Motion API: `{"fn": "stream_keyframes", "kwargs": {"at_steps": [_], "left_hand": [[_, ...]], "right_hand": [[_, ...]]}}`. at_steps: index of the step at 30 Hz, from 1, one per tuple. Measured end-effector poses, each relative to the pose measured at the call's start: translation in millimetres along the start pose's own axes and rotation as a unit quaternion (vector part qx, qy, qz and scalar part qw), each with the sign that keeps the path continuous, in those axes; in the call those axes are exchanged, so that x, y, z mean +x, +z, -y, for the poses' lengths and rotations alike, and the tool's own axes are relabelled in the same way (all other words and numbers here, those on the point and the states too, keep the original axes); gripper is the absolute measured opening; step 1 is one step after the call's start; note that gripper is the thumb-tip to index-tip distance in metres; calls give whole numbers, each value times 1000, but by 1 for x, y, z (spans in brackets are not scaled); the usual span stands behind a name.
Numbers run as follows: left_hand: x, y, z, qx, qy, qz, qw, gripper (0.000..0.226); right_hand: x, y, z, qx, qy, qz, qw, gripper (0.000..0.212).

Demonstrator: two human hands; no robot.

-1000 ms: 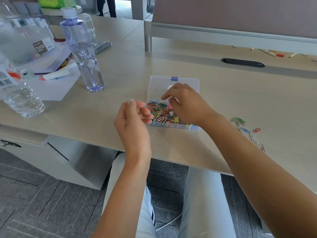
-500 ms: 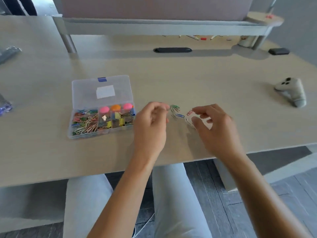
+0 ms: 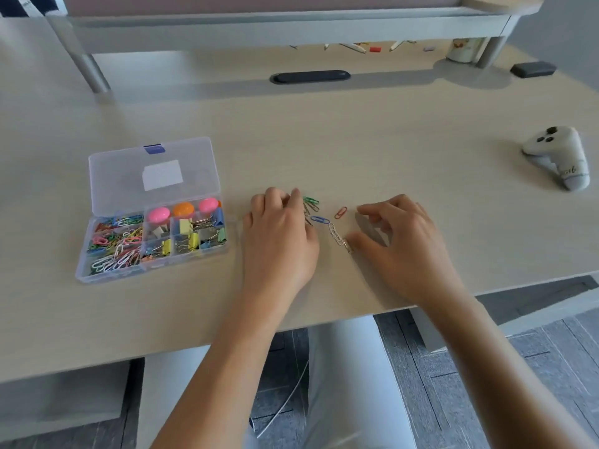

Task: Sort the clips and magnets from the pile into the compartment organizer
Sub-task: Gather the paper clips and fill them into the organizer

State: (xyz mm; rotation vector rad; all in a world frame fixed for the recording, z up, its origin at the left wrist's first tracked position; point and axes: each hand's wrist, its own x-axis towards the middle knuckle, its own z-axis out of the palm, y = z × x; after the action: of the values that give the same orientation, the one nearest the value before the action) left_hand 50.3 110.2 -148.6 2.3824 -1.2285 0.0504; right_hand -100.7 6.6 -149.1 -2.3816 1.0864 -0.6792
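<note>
Head view, hands: the left hand (image 3: pixel 280 236) lay knuckles-up on the desk (image 3: pixel 389 150), its fingers curled down at the green paper clips (image 3: pixel 311 202); whether it pinched one, I could not tell. The right hand (image 3: pixel 403 244) hovered with fingers loosely bent and apart, holding nothing I could see, its thumb just beside the chain of silver clips (image 3: pixel 338 236).

Head view, pile: a blue clip (image 3: pixel 320 219) and a red clip (image 3: pixel 340 212) lay between the 2 hands, near the silver ones.

Head view, organizer: the compartment organizer (image 3: pixel 152 254) sat open to the left of the left hand, lid back, with paper clips, binder clips and 3 round magnets (image 3: pixel 183 210) already in separate cells.

Risk, linked clips: the silver ones looked hooked together, so lifting 1 would likely drag the rest and scatter them.

Risk, thin wire: flat clips on a smooth top looked hard to pinch; a fingertip could skid them away toward the near edge.

Risk, wrong cell: cells were small and close, so a drop from height might land among binder clips.

Surface: pale wood-grain desk, smooth, with a dark cable slot (image 3: pixel 310 76) at the back.

Room: a grey raised shelf (image 3: pixel 291 24) ran behind; a white controller (image 3: pixel 559 155) rested far right; grey tiled floor lay below.
</note>
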Motion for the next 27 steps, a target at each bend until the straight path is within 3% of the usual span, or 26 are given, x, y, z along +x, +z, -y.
{"fn": "stream_keyframes", "kwargs": {"at_steps": [6, 13, 17, 22, 27], "left_hand": [[22, -7, 9, -26, 4, 50, 998, 43], [26, 2, 17, -130, 27, 4, 991, 29], [20, 7, 15, -121, 35, -20, 992, 35], [18, 10, 11, -68, 24, -48, 996, 33], [11, 8, 12, -116, 45, -55, 991, 24]], "right_hand": [[28, 11, -1, 15, -58, 41, 997, 29], [19, 10, -15, 73, -115, 31, 990, 25], [12, 5, -15, 98, -72, 17, 992, 33], [8, 3, -8, 41, -69, 37, 996, 52], [9, 3, -9, 67, -63, 22, 996, 31]]}}
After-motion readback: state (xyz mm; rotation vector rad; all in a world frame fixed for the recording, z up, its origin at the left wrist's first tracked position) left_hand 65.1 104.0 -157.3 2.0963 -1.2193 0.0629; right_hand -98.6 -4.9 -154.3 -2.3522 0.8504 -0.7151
